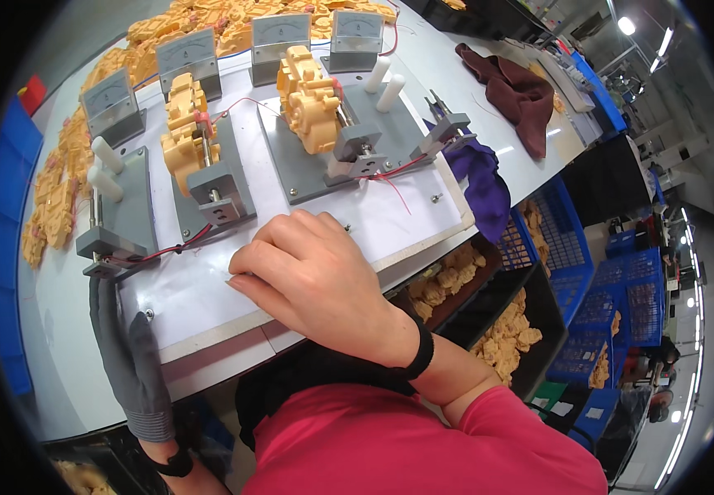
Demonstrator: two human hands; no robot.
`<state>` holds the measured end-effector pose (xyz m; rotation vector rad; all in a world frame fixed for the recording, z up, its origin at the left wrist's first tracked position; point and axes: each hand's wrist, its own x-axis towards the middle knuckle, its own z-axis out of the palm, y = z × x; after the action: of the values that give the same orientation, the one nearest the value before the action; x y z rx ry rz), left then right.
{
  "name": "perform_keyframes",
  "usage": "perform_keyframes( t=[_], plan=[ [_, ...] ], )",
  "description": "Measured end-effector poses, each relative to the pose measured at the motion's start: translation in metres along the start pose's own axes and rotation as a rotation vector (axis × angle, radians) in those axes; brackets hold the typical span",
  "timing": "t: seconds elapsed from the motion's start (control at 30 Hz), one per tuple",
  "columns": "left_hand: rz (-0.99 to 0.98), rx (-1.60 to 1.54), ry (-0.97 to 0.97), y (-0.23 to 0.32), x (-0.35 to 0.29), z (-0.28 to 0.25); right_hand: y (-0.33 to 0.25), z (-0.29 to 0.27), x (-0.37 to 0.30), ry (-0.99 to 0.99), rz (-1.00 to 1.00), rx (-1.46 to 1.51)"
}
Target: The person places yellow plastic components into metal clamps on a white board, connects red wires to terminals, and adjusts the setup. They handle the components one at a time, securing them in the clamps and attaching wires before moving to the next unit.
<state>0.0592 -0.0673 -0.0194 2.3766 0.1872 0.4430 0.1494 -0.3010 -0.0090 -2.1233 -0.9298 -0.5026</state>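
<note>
My left hand (pixel 133 367), in a grey glove, lies along the left edge of the white board (pixel 209 318). Its fingers are stretched out and the thumb stands apart; the fingertips reach the left grey clamp fixture (pixel 118 235). Bare and curled, my right hand (pixel 316 285) is over the front of the board. Its thumb and fingers are closed toward the left, and whatever they may hold is hidden. Beyond it, one yellow plastic gearbox (pixel 184 136) sits on a middle fixture (pixel 215 188). Another yellow gearbox (pixel 309 103) is on the fixture (pixel 357 142) to the right.
Several grey panel meters (pixel 188 58) stand behind the fixtures, with white pegs (pixel 390 92) nearby. Yellow parts (pixel 147 37) are heaped along the far and left sides. A maroon cloth (pixel 514 95) and purple cloth (pixel 485 186) lie right. Blue crates (pixel 567 231) stand beyond.
</note>
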Motion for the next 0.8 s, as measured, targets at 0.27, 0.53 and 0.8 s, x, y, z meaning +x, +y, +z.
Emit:
perform_keyframes(
  t=[0.27, 0.53, 0.8],
  plan=[
    [0.002, -0.011, -0.002, 0.0051, 0.0006, -0.0014, -0.0004, -0.0005, 0.0017, -0.009, -0.028, -0.056],
    [0.016, 0.034, 0.019, 0.0043, -0.0002, -0.0013, 0.0013, 0.0012, 0.0025, -0.026, -0.063, -0.074],
    [-0.014, 0.028, 0.01, 0.0039, -0.0024, -0.0015, -0.0001, 0.0, 0.0045, -0.033, -0.045, -0.043]
  ],
)
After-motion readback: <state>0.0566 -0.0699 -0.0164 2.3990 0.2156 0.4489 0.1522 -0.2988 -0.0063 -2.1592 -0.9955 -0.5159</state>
